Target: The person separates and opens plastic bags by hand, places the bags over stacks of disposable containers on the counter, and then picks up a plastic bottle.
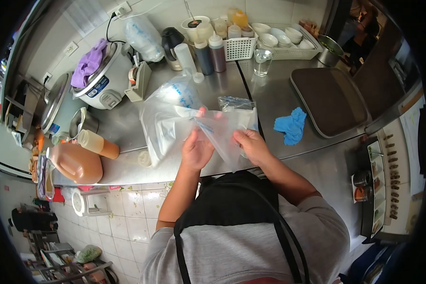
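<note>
Plastic bag [217,130], one: translucent, held open above the metal tabletop [273,97], between the two hands.

Hands, two, both bare. Left hand [197,150]: one, palm turned up against the film, fingers apart, some seen through the plastic. Right hand [252,146]: one, thumb and fingers together, clamped on the right edge of the plastic bag.

Plastic bundle [177,94], one: translucent with blue print, just beyond the left hand. Flat clear packet [244,112], one: on the tabletop, beyond the right hand.

Blue cloth [291,126], one: crumpled, to the right of the right hand. Brown tray [329,102], one: lying flat, farther right. Glass jug [261,62], one: upright, near the rear.

Dark-filled squeeze bottles, two: a blackish bottle [204,57] and a reddish-brown bottle [217,54], upright side by side. White baskets, two: a smaller basket [239,49] and a larger basket [293,53] with several white bowls.

Tape dispenser [138,81], one. Purple cloth [88,64], one: over the lid of a white cooker [104,85]. Large handled jug [75,163], one: orange-pink, at the left. Orange-filled bottle [98,144], one: tilted, beside it.
</note>
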`<control>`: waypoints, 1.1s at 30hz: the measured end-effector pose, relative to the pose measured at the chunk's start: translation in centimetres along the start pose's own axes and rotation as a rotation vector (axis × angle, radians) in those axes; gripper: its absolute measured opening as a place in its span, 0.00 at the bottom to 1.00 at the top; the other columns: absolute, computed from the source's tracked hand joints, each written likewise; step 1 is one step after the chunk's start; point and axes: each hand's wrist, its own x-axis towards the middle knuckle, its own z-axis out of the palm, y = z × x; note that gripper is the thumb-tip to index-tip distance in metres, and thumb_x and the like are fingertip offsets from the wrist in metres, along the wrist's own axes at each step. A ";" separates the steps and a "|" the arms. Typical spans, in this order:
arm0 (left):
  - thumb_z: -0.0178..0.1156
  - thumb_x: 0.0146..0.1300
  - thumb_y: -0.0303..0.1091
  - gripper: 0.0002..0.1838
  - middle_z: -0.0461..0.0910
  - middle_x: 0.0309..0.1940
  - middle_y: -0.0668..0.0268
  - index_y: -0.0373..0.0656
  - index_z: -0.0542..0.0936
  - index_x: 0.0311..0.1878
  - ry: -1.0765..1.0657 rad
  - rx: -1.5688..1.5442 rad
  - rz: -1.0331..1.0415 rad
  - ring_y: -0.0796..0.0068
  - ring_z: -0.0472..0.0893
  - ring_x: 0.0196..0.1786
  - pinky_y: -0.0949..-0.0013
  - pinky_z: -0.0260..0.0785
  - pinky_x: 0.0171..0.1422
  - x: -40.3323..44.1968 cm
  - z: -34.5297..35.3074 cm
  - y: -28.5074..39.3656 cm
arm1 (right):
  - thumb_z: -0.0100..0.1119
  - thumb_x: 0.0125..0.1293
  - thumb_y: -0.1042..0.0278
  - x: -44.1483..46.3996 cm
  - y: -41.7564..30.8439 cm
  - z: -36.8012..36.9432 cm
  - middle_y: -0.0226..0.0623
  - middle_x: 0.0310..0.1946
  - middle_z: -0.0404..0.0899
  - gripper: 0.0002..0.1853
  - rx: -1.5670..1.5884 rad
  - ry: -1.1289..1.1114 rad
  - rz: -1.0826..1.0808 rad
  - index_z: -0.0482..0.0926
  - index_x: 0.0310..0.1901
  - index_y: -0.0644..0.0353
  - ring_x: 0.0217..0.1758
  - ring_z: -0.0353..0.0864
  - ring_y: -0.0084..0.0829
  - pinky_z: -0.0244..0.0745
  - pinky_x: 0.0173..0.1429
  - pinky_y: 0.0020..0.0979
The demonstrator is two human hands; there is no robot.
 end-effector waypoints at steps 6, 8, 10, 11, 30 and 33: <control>0.43 0.53 0.61 0.34 0.55 0.60 0.55 0.55 0.58 0.61 -0.483 -0.406 -0.054 0.52 0.62 0.58 0.51 0.54 0.58 -0.9 -0.6 2.6 | 0.48 0.61 0.62 0.1 -1.3 0.2 0.25 0.25 0.73 0.11 -0.055 -0.033 -0.112 0.74 0.32 0.61 0.30 0.68 0.16 0.63 0.37 0.20; 0.38 0.55 0.64 0.35 0.61 0.56 0.53 0.49 0.63 0.58 -0.510 -0.524 -0.091 0.53 0.67 0.53 0.52 0.57 0.55 -1.1 -1.6 2.3 | 0.48 0.61 0.64 0.1 -0.9 0.0 0.26 0.26 0.74 0.10 -0.129 -0.070 -0.176 0.75 0.32 0.62 0.30 0.69 0.16 0.64 0.36 0.20; 0.42 0.57 0.58 0.31 0.64 0.53 0.52 0.43 0.64 0.56 -0.185 -0.324 -0.124 0.57 0.69 0.51 0.57 0.61 0.54 -0.8 -1.4 1.6 | 0.48 0.60 0.64 0.1 -0.8 -0.2 0.27 0.25 0.74 0.10 -0.275 -0.107 -0.203 0.75 0.31 0.63 0.28 0.68 0.15 0.64 0.34 0.20; 0.44 0.57 0.55 0.30 0.66 0.51 0.51 0.40 0.64 0.55 -0.023 -0.223 -0.138 0.58 0.70 0.50 0.59 0.62 0.53 -0.6 -1.4 1.0 | 0.48 0.60 0.65 0.1 -0.8 -0.2 0.28 0.25 0.74 0.10 -0.349 -0.126 -0.218 0.75 0.30 0.63 0.27 0.68 0.15 0.64 0.33 0.20; 0.50 0.57 0.33 0.13 0.73 0.34 0.64 0.36 0.69 0.43 0.083 0.655 -0.468 0.79 0.72 0.38 0.77 0.64 0.43 0.4 2.0 -0.8 | 0.48 0.46 0.82 0.2 -1.0 0.1 0.39 0.43 0.69 0.15 -0.867 -0.086 -0.712 0.74 0.39 0.63 0.45 0.67 0.38 0.62 0.47 0.31; 0.50 0.57 0.33 0.12 0.73 0.32 0.65 0.36 0.70 0.41 0.098 0.613 -0.412 0.79 0.72 0.36 0.77 0.64 0.41 0.5 0.8 -1.8 | 0.47 0.48 0.82 -0.1 -1.8 0.6 0.44 0.51 0.63 0.22 -0.983 -0.132 -0.850 0.70 0.48 0.60 0.49 0.65 0.42 0.59 0.52 0.35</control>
